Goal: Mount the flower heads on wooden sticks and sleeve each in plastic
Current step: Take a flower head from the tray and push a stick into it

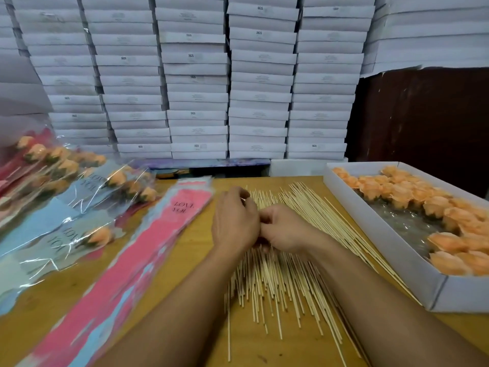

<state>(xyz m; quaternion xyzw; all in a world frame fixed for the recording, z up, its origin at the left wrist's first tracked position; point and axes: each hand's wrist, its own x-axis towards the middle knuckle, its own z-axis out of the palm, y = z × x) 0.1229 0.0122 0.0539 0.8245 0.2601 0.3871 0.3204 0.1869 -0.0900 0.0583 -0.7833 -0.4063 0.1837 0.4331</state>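
A loose pile of thin wooden sticks point(275, 276) lies fanned across the middle of the table. My left hand point(234, 221) and my right hand point(283, 229) are pressed together just above the pile, fingers curled inward. Whatever is between them is hidden, apart from a small dark spot under the palms. Peach flower heads point(402, 192) fill a long white box point(370, 234) on the right. A stack of pink and blue "LOVE YOU" plastic sleeves point(148, 247) lies to the left of the hands. Sleeved flowers on sticks point(66, 168) are heaped at the far left.
The wooden table point(190, 260) shows between the sleeves and the sticks. Stacks of flat white boxes point(198, 83) form a wall along its far edge. A dark brown panel point(423, 115) stands at the back right behind the flower box.
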